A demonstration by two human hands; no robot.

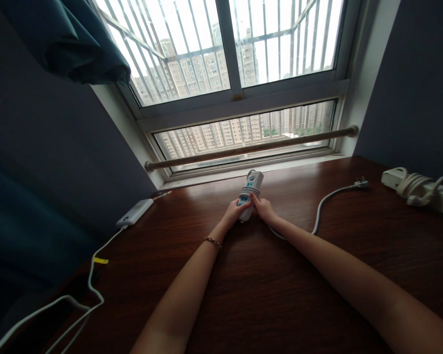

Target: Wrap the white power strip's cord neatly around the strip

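A white power strip (256,180) with blue sockets is held tilted over the brown wooden table (280,295), close to the window side. Its white cord (250,191) is wrapped several times around its middle. My left hand (234,214) is closed on the strip's near left side. On the right side my right hand (265,209) is closed by the wrapped cord, its fingertips touching the coils; whether it grips cord, strip or both I cannot tell. The cord's loose end passes under my right forearm to a plug (361,183) lying on the table.
Another white power strip (389,177) with its cord wound round it lies at the far right. At the left edge sits a white box-shaped device (136,212) with a white cable (92,275). Behind the table are a rail (258,147) and a barred window; a blue curtain (77,44) hangs upper left.
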